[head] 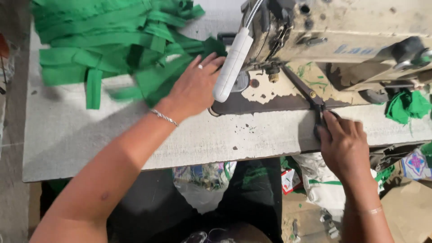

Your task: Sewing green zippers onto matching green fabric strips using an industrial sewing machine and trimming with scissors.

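Head view. The person sits at a pale worktop (pixel 135 139) with an industrial sewing machine (pixel 342 36) in the upper right of the frame.

Left hand (pixel 193 87): reaching up and left of centre, palm down, fingers (pixel 208 60) spread fairly wide and lying flat on the near edge of a heap of green fabric strips (pixel 108 40) that fills the upper left of the frame. It presses on the cloth and has not closed round any strip. A ring and a wrist chain are visible.

Right hand (pixel 344 144): at the right of the frame, near the front edge of the worktop. Its fingers are curled in and closed through the handles of a pair of dark scissors (pixel 310 96), whose blades run up and left toward the needle area of the machine. How far the blades are parted cannot be told.

A white tube-shaped lamp (pixel 231 65) hangs off the machine between the two hands. More green cloth (pixel 407 105) lies at the right edge.

Judgement on method: the scissor points lie close to the needle bar, so they should be kept low and steady, and the left hand should take one strip cleanly without dragging the heap.
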